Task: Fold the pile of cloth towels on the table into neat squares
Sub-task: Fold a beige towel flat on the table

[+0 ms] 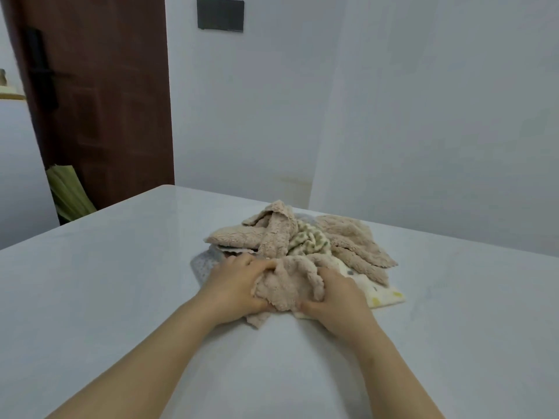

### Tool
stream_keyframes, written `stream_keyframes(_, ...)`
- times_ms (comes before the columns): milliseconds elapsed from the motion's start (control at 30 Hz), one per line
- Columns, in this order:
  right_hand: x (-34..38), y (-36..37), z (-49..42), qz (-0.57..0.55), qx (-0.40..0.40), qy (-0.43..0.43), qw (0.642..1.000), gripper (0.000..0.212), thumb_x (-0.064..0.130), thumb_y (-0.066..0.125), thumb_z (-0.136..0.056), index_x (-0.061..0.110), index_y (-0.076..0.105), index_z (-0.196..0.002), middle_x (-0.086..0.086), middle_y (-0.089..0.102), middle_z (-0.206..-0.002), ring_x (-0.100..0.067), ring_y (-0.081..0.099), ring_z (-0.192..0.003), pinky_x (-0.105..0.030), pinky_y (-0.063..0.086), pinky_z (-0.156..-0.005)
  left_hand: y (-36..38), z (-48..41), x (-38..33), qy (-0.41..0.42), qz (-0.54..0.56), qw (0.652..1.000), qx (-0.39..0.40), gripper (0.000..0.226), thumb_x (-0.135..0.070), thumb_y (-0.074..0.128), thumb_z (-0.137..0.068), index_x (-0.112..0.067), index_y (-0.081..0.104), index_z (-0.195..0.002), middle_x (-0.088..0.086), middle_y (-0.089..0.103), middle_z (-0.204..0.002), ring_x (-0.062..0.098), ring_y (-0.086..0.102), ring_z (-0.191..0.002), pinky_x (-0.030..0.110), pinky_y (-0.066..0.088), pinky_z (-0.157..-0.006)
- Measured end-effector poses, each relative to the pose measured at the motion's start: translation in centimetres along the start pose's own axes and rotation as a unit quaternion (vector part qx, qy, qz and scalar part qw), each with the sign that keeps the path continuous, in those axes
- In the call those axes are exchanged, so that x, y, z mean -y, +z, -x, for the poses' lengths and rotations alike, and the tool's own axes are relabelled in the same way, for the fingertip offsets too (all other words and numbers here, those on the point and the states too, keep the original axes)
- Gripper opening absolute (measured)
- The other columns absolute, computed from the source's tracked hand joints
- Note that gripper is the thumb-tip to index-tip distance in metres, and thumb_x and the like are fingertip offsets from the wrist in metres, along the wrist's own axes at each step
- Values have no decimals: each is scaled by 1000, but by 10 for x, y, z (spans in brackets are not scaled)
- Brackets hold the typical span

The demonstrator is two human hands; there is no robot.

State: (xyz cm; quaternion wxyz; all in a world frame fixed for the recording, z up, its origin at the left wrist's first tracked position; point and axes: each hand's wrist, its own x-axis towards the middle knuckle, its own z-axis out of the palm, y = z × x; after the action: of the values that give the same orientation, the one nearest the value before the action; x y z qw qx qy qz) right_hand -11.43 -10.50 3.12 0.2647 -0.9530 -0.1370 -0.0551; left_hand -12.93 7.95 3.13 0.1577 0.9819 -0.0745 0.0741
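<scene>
A jumbled pile of cloth towels (305,234) lies in the middle of the white table (121,297). Most are fluffy beige; a green-spotted one (310,241) pokes out in the centre, a grey one (205,263) sticks out at the left, and a white one with yellow and grey dots (384,294) lies at the right. At the pile's near edge a crumpled beige towel (290,285) is bunched between my hands. My left hand (239,282) grips its left side and my right hand (338,297) grips its right side.
The table's far edge runs behind the pile, with a white wall beyond. A dark brown door (99,101) stands at the back left with a green folded object (69,192) leaning beside it. A dark panel (220,14) hangs on the wall.
</scene>
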Motion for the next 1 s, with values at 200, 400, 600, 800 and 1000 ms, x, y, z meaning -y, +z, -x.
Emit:
stream_keyframes(200, 6, -18, 15, 11, -124, -9, 992, 7, 29, 60, -81, 24, 62, -84, 3, 52, -109, -25, 41, -111, -31, 29, -83, -10, 18, -19, 14, 130, 977, -171, 19, -16, 57, -84, -31, 59, -96, -5, 58, -104, 13, 49, -102, 27, 38, -83)
stream_keyframes(400, 7, -71, 47, -242, -121, -37, 962, 11, 15, 61, -82, 26, 64, -81, 8, 67, -85, -12, 59, -85, -26, 45, -71, -40, 36, -66, 14, 469, 869, -160, 39, 0, 56, -82, -38, 53, -82, 0, 60, -87, 19, 57, -71, 36, 49, -65)
stream_keyframes(600, -5, -125, 68, -325, -125, -9, 937, 8, 20, 62, -85, 24, 67, -82, 1, 72, -84, -18, 67, -83, -37, 55, -76, -59, 24, -118, -31, 665, 743, -68, 30, 1, 56, -87, -28, 49, -93, 4, 61, -87, 18, 61, -66, 30, 50, -58)
stream_keyframes(800, -47, -124, 72, -323, -77, 102, 938, 18, 30, 60, -86, 13, 61, -91, -6, 69, -85, -19, 66, -72, -32, 53, -63, -22, 8, -130, -102, 564, 819, -27, 25, -5, 60, -83, -26, 50, -94, 0, 57, -82, 13, 54, -60, 18, 40, -43)
stream_keyframes(1000, -86, -74, 72, -358, -87, 199, 908, 32, 35, 54, -90, 18, 51, -116, 5, 57, -94, -13, 58, -76, -26, 42, -60, 42, 4, -114, -79, 353, 931, -58, 44, -21, 67, -79, -31, 49, -118, -10, 48, -111, 9, 50, -97, 20, 40, -69)
